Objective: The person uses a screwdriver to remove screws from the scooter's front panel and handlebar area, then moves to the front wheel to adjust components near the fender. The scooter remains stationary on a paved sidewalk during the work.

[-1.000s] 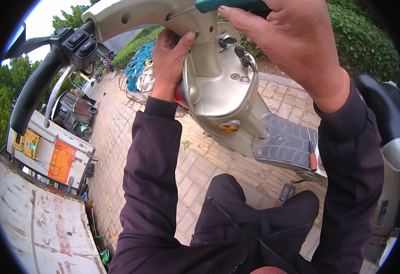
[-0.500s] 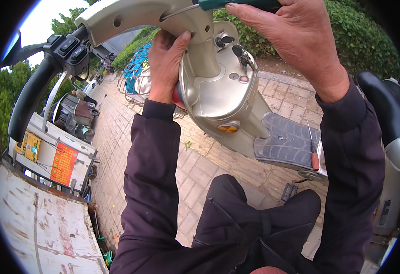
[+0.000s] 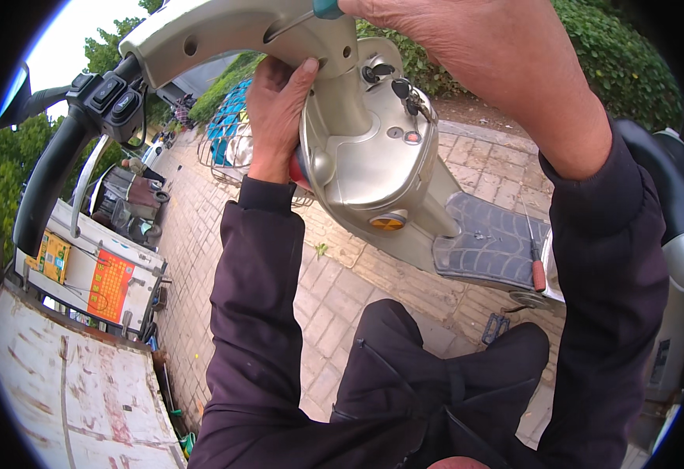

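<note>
A beige electric scooter stands in front of me, its handlebar cover (image 3: 221, 39) crossing the top of the view. My right hand (image 3: 506, 70) grips a screwdriver by its green handle (image 3: 327, 9), mostly hidden behind the fingers. The metal shaft slants into a recessed hole on the cover's underside; its tip is out of sight. Lower down, my left hand (image 3: 275, 113) is wrapped around the side of the steering column (image 3: 342, 94), thumb on the near face and fingers hidden behind. Keys (image 3: 408, 94) hang at the front panel (image 3: 365, 168), right of my left hand.
A red-handled screwdriver (image 3: 538, 270) and several small screws (image 3: 482, 235) lie on the scooter's footboard (image 3: 475, 250). The black left grip (image 3: 49, 184) juts out at left. Behind the column is a wire basket (image 3: 221, 144); a white metal cart (image 3: 68, 375) stands at lower left.
My right hand has shifted left and lower in the view, covering more of the green handle. The handlebar has moved slightly left. My left hand keeps its hold.
</note>
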Demonstrator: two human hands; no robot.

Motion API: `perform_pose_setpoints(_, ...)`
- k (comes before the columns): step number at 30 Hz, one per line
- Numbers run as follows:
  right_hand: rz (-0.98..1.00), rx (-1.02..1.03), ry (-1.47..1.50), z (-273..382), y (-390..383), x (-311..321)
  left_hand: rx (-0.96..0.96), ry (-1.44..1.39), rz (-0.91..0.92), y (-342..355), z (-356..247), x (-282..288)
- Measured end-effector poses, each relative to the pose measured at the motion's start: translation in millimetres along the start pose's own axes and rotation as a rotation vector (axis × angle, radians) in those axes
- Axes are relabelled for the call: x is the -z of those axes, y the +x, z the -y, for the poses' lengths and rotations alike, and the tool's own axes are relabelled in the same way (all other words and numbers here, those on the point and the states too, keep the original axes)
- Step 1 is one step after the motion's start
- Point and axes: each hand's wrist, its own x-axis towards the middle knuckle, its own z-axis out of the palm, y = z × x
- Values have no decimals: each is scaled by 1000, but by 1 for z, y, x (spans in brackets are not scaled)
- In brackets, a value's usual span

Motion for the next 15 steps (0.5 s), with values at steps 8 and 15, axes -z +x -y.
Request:
perform_pose_setpoints(8, -56, 71, -2, 14, -2, 5, -1, 45, -9, 1, 2, 1)
perform_pose_setpoints(15, -29, 321, 60, -1, 9, 4, -1, 90, -8, -1, -3, -1)
